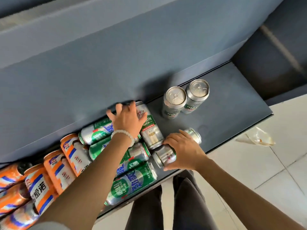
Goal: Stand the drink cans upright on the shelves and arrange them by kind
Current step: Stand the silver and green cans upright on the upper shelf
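Head view, looking down on a dark grey shelf [232, 100] with a grey back wall.

Two Harbin cans [186, 98]: upright, side by side and touching, near the shelf's right end, toward the back edge. Silver tops up; the right-hand one's rim dented.

Lying Harbin can [152, 130]: on its side at mid-shelf, top toward the back wall, label reading "HARBIN BEER".

Left grip [127, 119]: fingers spread and relaxed, laid over the upper end of the lying Harbin can and the neighbouring green cans; thumb against the Harbin label. Grasping nothing, as far as visible. White bead bracelet [123, 134] on the wrist.

Right grip [184, 150]: fingers curled round a silver can [166, 155] lying on its side near the shelf's front edge, just right of the lying Harbin can's base. Another can's end [193, 134] showing past the fingers, toward the right.

Green cans [131, 183]: several, all on their sides, heaped left of centre from back wall to front edge, partly under the left forearm.

Orange cans [54, 170]: a group lying tilted at the shelf's left end, touching one another and the green heap.

Below the shelf: white tiled floor [265, 163], a crumpled wrapper [259, 137] near the shelf's right front corner, dark trousers [182, 200].
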